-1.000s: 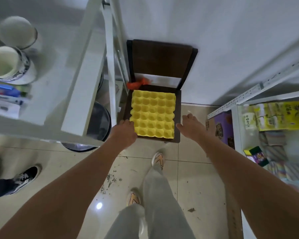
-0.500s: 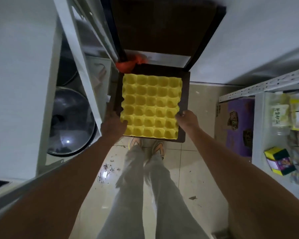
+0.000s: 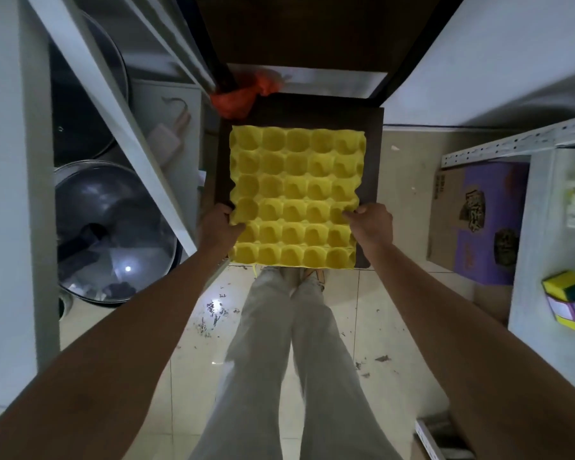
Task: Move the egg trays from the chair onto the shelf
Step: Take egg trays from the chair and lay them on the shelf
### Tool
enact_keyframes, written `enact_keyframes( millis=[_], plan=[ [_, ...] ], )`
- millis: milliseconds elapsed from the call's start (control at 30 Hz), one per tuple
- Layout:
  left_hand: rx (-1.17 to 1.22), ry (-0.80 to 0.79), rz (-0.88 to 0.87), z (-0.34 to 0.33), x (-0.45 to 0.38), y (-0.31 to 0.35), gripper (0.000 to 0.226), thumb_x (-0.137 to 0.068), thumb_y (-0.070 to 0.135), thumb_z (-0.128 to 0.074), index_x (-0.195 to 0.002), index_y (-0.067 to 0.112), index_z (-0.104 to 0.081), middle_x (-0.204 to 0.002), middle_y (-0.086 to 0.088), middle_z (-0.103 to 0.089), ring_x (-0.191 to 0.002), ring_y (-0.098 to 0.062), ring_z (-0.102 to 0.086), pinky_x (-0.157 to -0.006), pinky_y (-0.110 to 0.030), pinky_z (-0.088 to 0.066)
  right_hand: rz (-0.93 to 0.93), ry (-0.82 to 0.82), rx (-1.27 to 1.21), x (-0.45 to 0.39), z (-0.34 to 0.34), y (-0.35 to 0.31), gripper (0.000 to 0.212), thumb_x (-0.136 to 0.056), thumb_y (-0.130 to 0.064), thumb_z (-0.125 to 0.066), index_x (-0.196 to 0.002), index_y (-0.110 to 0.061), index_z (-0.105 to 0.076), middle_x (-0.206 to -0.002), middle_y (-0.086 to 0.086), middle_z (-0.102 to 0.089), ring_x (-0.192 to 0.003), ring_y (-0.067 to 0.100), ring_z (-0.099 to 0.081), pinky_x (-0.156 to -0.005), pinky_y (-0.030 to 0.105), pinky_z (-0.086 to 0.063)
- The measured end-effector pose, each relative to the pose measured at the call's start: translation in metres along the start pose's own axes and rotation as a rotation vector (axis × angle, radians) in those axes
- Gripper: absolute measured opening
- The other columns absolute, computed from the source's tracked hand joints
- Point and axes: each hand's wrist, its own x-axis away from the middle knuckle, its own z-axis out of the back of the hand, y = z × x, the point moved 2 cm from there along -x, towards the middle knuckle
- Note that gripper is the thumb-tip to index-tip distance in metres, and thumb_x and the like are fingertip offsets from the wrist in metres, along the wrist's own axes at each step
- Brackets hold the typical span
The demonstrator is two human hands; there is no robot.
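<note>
A yellow egg tray (image 3: 296,194) lies on the dark brown seat of a chair (image 3: 372,161) straight ahead of me. My left hand (image 3: 218,227) grips the tray's left edge near its front, thumb over the rim. My right hand (image 3: 370,224) grips the right edge at the same height. The tray's near edge overhangs the seat front. Whether more trays lie stacked under it, I cannot tell. A white metal shelf (image 3: 113,104) stands directly left of the chair.
Glass pot lids (image 3: 113,227) and a rolling pin (image 3: 166,137) sit on the left shelf. An orange bag (image 3: 243,94) lies at the seat's back left. Right: another white shelf (image 3: 528,227), a purple carton (image 3: 478,220), a sponge pack (image 3: 568,300). My legs stand on littered tile.
I have leaned in over the chair. Both hands went from hovering at the tray's front corners to closing on its left and right edges.
</note>
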Motion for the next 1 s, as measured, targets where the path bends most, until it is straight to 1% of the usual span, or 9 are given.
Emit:
enact_keyframes(
  millis=[100,167,267,400,600,700,833,900,1000],
  plan=[
    [-0.057,-0.004,-0.010,0.001,-0.004,-0.004,0.047,-0.079,0.034,-0.085,-0.117,0.010,-0.069,-0.118,-0.013,-0.072,-0.108,-0.036,-0.068,-0.088,-0.042,-0.056,0.001,-0.015,0.013,-0.003,-0.004,0.005,0.026,-0.079,-0.034,-0.077,-0.086,-0.010,-0.072,-0.085,0.005,-0.070,-0.081,0.026,-0.063,-0.064,0.031,-0.047],
    [-0.095,-0.083,0.009,0.002,-0.007,-0.007,0.056,-0.077,0.037,-0.087,-0.121,0.011,-0.065,-0.120,-0.012,-0.070,-0.109,-0.036,-0.067,-0.089,-0.044,-0.056,0.010,-0.042,0.043,-0.004,-0.005,0.008,0.026,-0.077,-0.032,-0.077,-0.086,-0.008,-0.071,-0.077,0.002,-0.066,-0.078,0.027,-0.061,-0.060,0.029,-0.042],
    [-0.112,-0.171,0.022,0.000,-0.011,-0.010,0.065,-0.074,0.034,-0.089,-0.126,0.009,-0.058,-0.115,-0.008,-0.065,-0.102,-0.029,-0.063,-0.084,-0.040,-0.052,0.016,-0.096,0.093,-0.007,-0.006,0.011,0.021,-0.076,-0.031,-0.076,-0.085,-0.016,-0.063,-0.071,-0.004,-0.057,-0.082,0.028,-0.059,-0.069,0.032,-0.044],
    [0.006,-0.110,0.047,0.001,-0.017,-0.013,0.058,-0.075,0.022,-0.089,-0.122,0.009,-0.057,-0.107,-0.005,-0.061,-0.096,-0.024,-0.056,-0.078,-0.032,-0.040,0.041,-0.069,0.122,-0.009,-0.007,0.005,0.024,-0.073,-0.037,-0.076,-0.082,-0.021,-0.061,-0.079,0.001,-0.063,-0.081,0.027,-0.057,-0.069,0.031,-0.042],
    [0.125,-0.050,0.050,0.005,-0.017,-0.009,0.053,-0.079,0.020,-0.085,-0.125,0.010,-0.061,-0.121,-0.013,-0.070,-0.112,-0.032,-0.065,-0.084,-0.031,-0.046,0.047,0.008,0.160,-0.007,-0.007,-0.005,0.024,-0.077,-0.034,-0.078,-0.081,-0.021,-0.058,-0.084,0.002,-0.061,-0.086,0.027,-0.058,-0.069,0.031,-0.040],
    [0.150,-0.027,0.047,0.007,-0.014,-0.008,0.047,-0.081,0.021,-0.083,-0.122,0.011,-0.063,-0.119,-0.011,-0.072,-0.112,-0.032,-0.066,-0.087,-0.033,-0.048,0.062,0.021,0.197,-0.003,-0.004,-0.010,0.024,-0.078,-0.033,-0.077,-0.082,-0.023,-0.055,-0.089,0.006,-0.065,-0.094,0.032,-0.065,-0.069,0.032,-0.040],
    [0.147,0.021,0.032,0.007,-0.006,-0.006,0.042,-0.083,0.023,-0.081,-0.121,0.012,-0.068,-0.114,-0.008,-0.075,-0.109,-0.029,-0.068,-0.082,-0.027,-0.042,0.078,0.031,0.196,0.002,0.000,-0.011,0.022,-0.080,-0.033,-0.075,-0.088,-0.022,-0.057,-0.102,0.011,-0.072,-0.101,0.037,-0.068,-0.069,0.033,-0.040],
    [0.167,0.045,0.031,0.008,-0.001,-0.004,0.043,-0.084,0.024,-0.079,-0.125,0.013,-0.069,-0.116,-0.006,-0.076,-0.110,-0.027,-0.068,-0.085,-0.027,-0.045,0.082,0.033,0.180,0.005,0.000,-0.011,0.021,-0.082,-0.031,-0.073,-0.091,-0.018,-0.059,-0.100,0.012,-0.070,-0.100,0.038,-0.067,-0.069,0.033,-0.040],
    [0.187,0.066,0.004,0.009,0.008,-0.002,0.041,-0.086,0.020,-0.076,-0.127,0.014,-0.071,-0.116,-0.007,-0.076,-0.109,-0.027,-0.069,-0.096,-0.034,-0.052,0.084,0.052,0.122,0.012,-0.002,-0.007,0.022,-0.084,-0.028,-0.069,-0.098,-0.012,-0.065,-0.090,0.005,-0.061,-0.096,0.035,-0.064,-0.068,0.033,-0.040]
  ],
)
